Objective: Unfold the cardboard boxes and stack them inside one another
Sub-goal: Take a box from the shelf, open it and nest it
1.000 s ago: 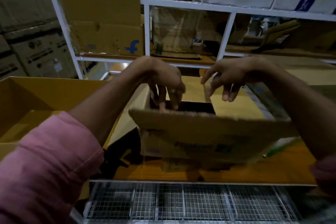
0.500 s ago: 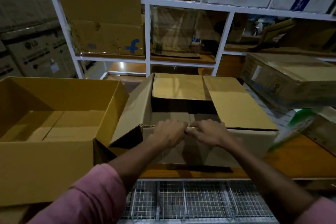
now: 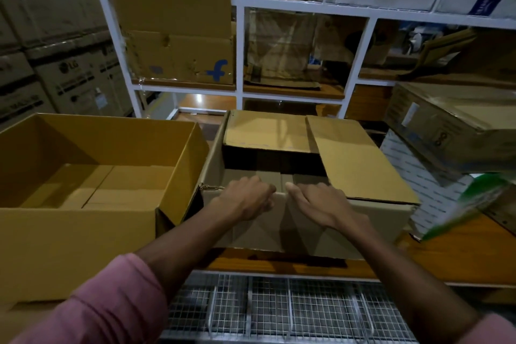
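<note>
Wooden shelf board (image 3: 458,257), white racking (image 3: 239,53)

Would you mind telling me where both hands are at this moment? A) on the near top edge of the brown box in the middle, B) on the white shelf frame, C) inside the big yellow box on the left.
A: the left hand and right hand sit side by side on the near edge of the brown box.

Two boxes side by side before me.
My left hand (image 3: 245,200) and right hand (image 3: 321,204) rest on the right box's (image 3: 307,232) near edge; the open box (image 3: 78,246) sits left, touching it, shelves (image 3: 240,50) behind.
</note>
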`<state>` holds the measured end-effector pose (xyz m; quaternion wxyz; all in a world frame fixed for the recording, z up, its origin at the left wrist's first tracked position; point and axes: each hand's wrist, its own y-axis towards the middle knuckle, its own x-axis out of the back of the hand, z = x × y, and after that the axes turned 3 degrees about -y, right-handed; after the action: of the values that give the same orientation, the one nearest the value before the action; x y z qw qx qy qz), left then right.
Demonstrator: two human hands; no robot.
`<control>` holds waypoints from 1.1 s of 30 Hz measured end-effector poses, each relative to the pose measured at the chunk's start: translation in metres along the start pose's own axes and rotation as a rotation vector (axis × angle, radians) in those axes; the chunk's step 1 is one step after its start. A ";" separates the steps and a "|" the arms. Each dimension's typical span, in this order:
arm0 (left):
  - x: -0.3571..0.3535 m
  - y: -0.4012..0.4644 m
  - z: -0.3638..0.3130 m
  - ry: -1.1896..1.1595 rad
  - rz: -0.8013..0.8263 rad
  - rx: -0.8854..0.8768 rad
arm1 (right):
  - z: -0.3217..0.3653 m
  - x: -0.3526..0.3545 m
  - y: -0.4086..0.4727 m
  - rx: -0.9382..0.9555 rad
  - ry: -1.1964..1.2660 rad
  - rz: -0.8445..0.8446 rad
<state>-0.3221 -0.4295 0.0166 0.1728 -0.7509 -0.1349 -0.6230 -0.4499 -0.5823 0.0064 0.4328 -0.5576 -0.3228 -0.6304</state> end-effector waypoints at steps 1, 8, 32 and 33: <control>-0.002 -0.001 0.005 -0.001 0.018 0.002 | 0.005 -0.001 0.002 -0.007 -0.002 0.002; -0.018 0.003 0.013 -0.190 -0.115 0.156 | -0.013 -0.002 0.014 -0.240 0.070 -0.255; -0.038 0.034 -0.021 -0.062 -0.343 0.169 | -0.138 0.002 0.032 -0.409 -0.092 -0.221; -0.038 0.033 -0.021 -0.062 -0.345 0.169 | -0.138 0.001 0.032 -0.382 -0.097 -0.250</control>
<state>-0.3342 -0.4681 -0.0206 0.1218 -0.7182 -0.3186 -0.6065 -0.4795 -0.7183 -0.0189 0.2220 -0.6148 -0.2844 -0.7013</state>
